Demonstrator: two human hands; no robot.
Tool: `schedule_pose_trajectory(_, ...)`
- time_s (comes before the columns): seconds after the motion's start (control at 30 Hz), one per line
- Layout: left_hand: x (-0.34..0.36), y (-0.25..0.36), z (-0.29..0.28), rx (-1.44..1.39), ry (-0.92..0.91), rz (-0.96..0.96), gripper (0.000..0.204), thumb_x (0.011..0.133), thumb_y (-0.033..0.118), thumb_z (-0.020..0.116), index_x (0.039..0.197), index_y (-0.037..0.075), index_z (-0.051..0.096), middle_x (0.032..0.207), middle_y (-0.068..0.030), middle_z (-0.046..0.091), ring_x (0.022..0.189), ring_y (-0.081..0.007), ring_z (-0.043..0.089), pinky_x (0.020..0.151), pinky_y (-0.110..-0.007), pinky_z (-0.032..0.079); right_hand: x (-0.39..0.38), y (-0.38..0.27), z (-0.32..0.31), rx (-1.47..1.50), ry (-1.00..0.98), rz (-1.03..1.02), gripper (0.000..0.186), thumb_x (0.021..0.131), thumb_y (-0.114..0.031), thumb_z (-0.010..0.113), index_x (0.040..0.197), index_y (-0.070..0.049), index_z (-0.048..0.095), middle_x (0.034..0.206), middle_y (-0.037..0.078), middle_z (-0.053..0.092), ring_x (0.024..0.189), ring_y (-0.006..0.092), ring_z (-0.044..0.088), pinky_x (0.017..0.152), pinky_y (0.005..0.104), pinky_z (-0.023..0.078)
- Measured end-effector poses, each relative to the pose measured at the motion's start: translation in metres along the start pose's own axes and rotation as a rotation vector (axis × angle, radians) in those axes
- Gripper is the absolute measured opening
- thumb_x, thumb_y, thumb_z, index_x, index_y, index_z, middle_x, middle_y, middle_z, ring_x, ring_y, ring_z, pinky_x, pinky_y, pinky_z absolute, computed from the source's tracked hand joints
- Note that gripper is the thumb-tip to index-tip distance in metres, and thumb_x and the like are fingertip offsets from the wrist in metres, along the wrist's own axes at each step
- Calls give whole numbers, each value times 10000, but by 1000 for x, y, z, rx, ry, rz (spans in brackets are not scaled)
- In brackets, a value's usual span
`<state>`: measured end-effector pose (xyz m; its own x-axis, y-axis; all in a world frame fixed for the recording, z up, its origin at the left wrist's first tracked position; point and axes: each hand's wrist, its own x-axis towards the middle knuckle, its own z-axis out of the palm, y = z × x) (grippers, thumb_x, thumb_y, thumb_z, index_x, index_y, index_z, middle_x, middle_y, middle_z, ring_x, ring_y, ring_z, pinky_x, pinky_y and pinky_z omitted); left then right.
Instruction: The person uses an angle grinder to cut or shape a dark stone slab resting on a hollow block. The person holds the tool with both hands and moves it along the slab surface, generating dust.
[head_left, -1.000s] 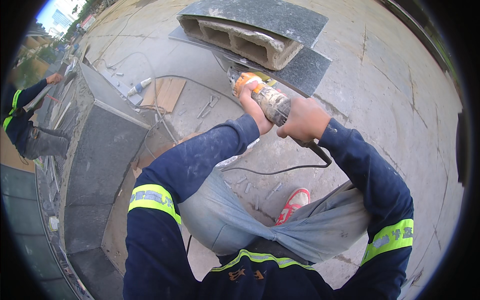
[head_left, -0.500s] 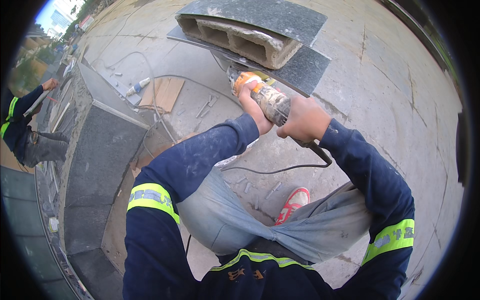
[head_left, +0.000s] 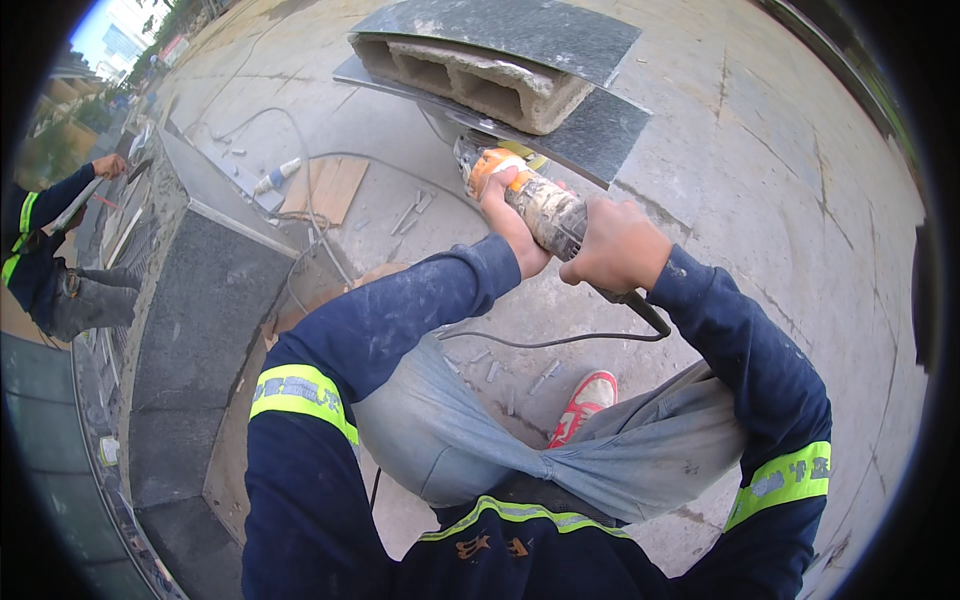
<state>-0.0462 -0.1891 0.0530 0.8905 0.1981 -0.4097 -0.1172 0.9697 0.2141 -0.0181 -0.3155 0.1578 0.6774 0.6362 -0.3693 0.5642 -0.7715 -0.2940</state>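
Both my hands are closed around a dusty orange and grey angle grinder (head_left: 553,212). My left hand (head_left: 512,218) grips its body just behind the orange head. Farther back, my right hand (head_left: 618,245) wraps the rear end, where the black cord comes out. The grinder's head is at the near edge of a dark stone slab (head_left: 608,135); the guard partly hides the disc, and I cannot tell whether it touches the stone. A hollow concrete block (head_left: 545,110) rests on that slab, with a second dark slab (head_left: 510,35) on top of it.
A dark stone-faced wall (head_left: 205,330) runs along my left. Beyond it a co-worker's hand (head_left: 108,166) holds a tool. A wooden board (head_left: 335,190), a cable connector (head_left: 275,178), grey cable loops and several small offcuts lie on the concrete floor. My red and white shoe (head_left: 588,402) is below.
My right hand and the rear of the grinder have shifted slightly right. The slabs and block appear slightly farther left in the picture. The co-worker's hand has moved a little to the right.
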Motion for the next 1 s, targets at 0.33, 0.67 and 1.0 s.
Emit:
schedule_pose_trajectory(0.33,-10,-10,3,31,-6,-19,618,721,449,562,1100,-19,424,911,-140,540,851,-296,563,819,-419,477,-11,9,2,7,16,-29,502,578,-280,748,906,84,640,854,238,659,824,329,667,768,341,532)
schedule_pose_trajectory(0.67,-10,-14,1,17,-32,-39,616,708,455,569,1079,-16,428,902,-138,540,833,-293,566,799,-417,483,-16,10,1,0,16,-22,508,581,-291,748,902,87,637,836,238,659,820,323,669,753,346,533)
schedule_pose_trajectory(1.0,0,-5,0,52,-2,11,615,722,462,551,1070,-32,439,892,-147,539,823,-304,566,790,-429,488,1,7,4,3,18,-38,481,581,-287,744,872,85,649,832,243,659,807,328,670,752,347,534)
